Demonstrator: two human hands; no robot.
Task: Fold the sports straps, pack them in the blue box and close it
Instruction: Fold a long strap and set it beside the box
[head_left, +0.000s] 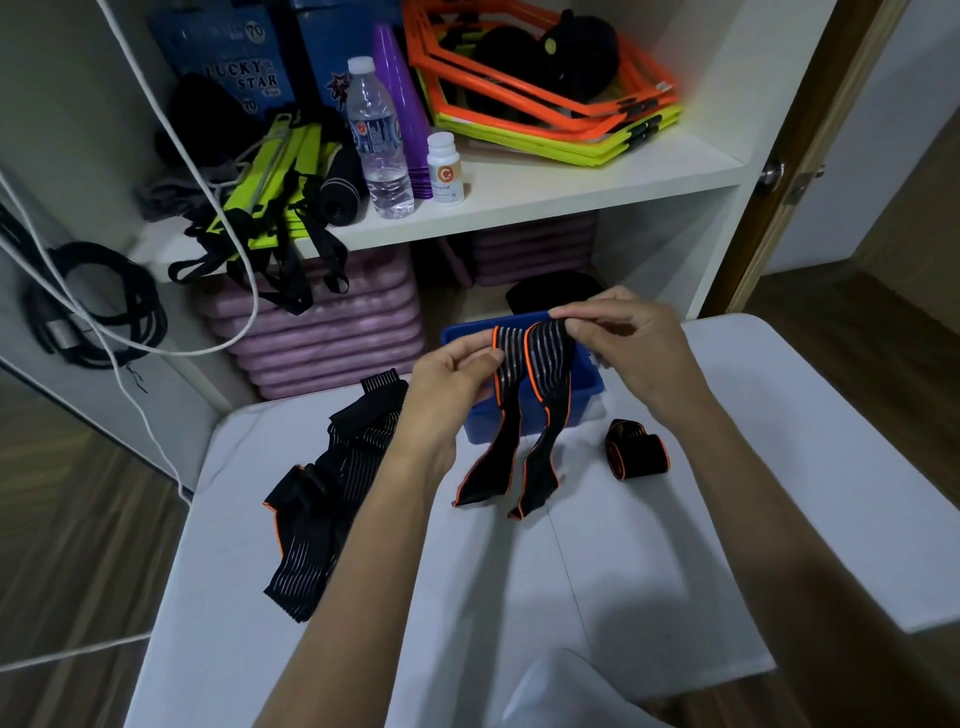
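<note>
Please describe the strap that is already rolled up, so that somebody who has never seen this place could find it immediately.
Start at the white table and find the blue box near its far edge. Just right of the box, on the tabletop, lies the rolled strap, below the right hand. Unlike the loose straps on the left and the one held up, it is a compact black coil with orange edging.

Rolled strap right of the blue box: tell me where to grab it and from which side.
Pinch the rolled strap across its round body, from above. It lies on its side on the white table, apart from the blue box, its top clear. Both hands are busy holding another strap.
</note>
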